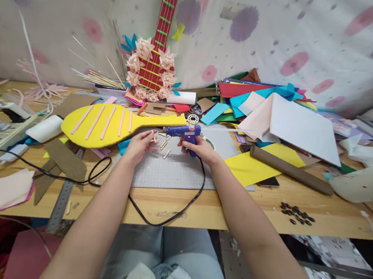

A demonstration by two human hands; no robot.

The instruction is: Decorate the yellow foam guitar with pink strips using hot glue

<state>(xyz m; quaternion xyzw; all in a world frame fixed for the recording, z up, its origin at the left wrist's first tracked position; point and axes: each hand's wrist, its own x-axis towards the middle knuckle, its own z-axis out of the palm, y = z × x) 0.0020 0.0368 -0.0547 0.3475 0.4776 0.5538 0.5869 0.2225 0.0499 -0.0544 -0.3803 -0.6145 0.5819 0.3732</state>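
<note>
My right hand is wrapped around the handle of a blue hot glue gun, its nozzle pointing left and a small red light glowing on its side. Close to that nozzle, my left hand pinches a short, pale wooden stick between its fingertips. Several similar wooden pieces lie below on the grey cutting mat. Just beyond my left hand rests a yellow lute-shaped cutout with pink strips across its body and its neck pointing right.
The glue gun's black cord loops over the table's front edge. A red paper instrument with flowers stands at the back. Coloured sheets pile up at right, near dark beads. A metal ruler and power strip lie left.
</note>
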